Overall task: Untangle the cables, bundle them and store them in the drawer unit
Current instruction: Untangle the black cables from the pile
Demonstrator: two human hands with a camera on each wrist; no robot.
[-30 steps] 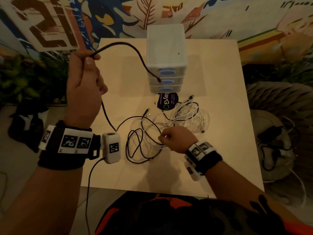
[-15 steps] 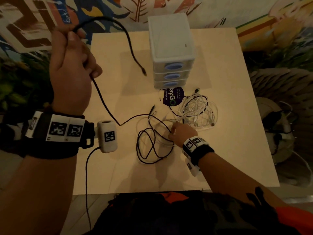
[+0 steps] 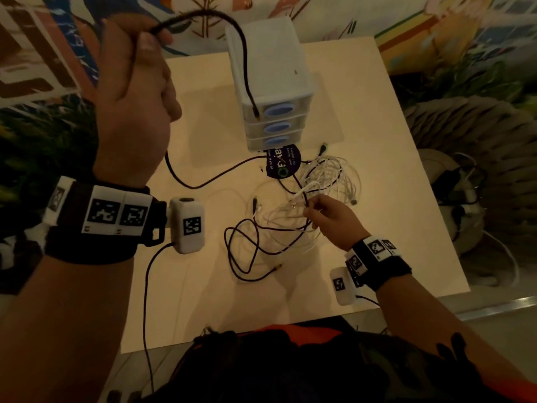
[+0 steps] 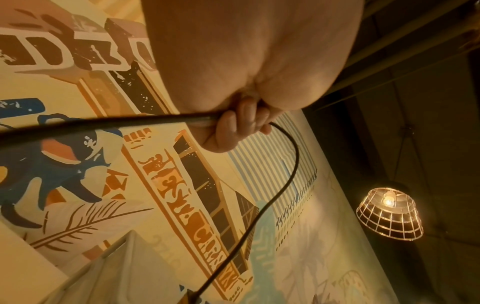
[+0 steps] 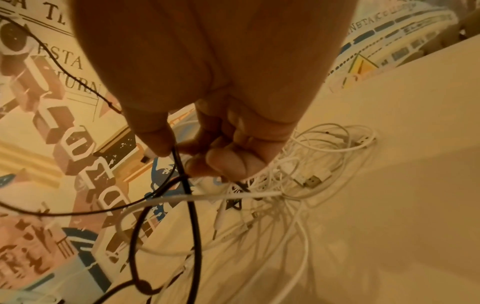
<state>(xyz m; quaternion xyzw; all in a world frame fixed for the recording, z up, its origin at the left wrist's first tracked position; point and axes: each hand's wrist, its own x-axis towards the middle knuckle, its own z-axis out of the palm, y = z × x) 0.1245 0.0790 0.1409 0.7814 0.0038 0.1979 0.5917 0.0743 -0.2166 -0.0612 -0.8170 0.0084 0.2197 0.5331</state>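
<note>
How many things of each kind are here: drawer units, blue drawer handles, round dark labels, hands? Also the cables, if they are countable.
Drawer unit: 1
Blue drawer handles: 3
Round dark label: 1
Hands: 2, left hand and right hand, each gripping a black cable
White cables: tangled, count unclear
Total counted: 7
</note>
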